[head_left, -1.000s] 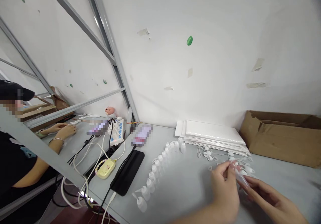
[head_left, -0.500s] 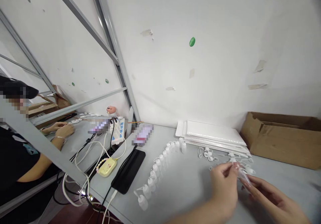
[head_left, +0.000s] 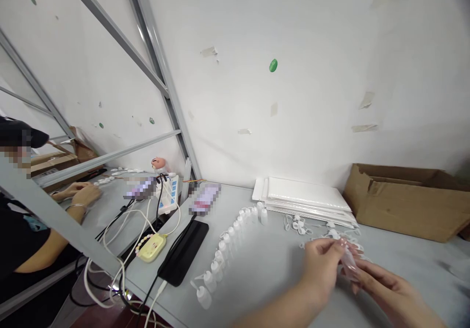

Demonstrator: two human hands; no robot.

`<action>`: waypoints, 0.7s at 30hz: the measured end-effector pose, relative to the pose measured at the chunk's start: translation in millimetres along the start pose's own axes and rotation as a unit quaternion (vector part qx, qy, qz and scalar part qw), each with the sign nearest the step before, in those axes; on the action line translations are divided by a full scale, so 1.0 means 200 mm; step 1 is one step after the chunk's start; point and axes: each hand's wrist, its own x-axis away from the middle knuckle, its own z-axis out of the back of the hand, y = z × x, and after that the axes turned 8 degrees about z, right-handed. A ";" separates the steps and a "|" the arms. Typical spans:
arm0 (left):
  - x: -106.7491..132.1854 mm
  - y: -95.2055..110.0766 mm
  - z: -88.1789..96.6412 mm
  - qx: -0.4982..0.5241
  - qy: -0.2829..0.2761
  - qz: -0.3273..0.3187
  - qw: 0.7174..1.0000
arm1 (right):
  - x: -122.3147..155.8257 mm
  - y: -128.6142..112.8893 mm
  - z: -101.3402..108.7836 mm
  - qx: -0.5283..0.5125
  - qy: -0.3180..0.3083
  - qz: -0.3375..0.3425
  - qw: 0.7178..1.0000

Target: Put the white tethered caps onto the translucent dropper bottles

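Note:
My left hand point(head_left: 325, 264) pinches the upper end of a small translucent plastic bottle point(head_left: 349, 263), thumb and fingers closed on it. Around its lower part are the fingers of my right hand point(head_left: 385, 286). The bottle is tilted, and the fingers partly cover it. Just behind my hands lie loose white looped caps point(head_left: 299, 224), some hidden by my fingers. A curved row of small squeeze bottles point(head_left: 226, 240) with white caps stands upright to the left.
White padded mailers point(head_left: 308, 196) lie stacked by the wall, beside an open cardboard box point(head_left: 400, 203). At left are a black power bank point(head_left: 185, 252), a yellow case point(head_left: 152, 247), a phone point(head_left: 205, 198), cables and a power strip point(head_left: 169, 196). Past the metal frame point(head_left: 73, 230), another person works.
The view has shifted slightly, so most things sit further left. The bottle has turned a little between my hands, and my right fingers show more behind it.

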 end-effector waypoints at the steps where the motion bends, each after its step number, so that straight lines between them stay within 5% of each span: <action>1: 0.00 0.01 0.00 0.016 -0.015 0.017 1.000 | 0.00 -0.01 0.00 -0.025 -0.029 0.002 0.999; 4: 0.01 0.03 0.00 0.070 -0.052 0.049 0.995 | 0.04 -0.05 -0.02 -0.103 -0.101 0.000 0.990; 8: 0.00 0.03 0.01 0.091 -0.077 0.096 0.988 | 0.06 -0.08 -0.04 -0.113 -0.117 -0.004 0.987; 17: 0.01 0.03 0.00 0.062 -0.036 0.033 0.997 | 0.02 -0.02 -0.03 0.039 0.027 0.041 0.998; 21: 0.02 0.04 0.00 0.072 -0.036 0.034 0.996 | 0.04 -0.05 -0.04 0.053 0.041 0.048 0.997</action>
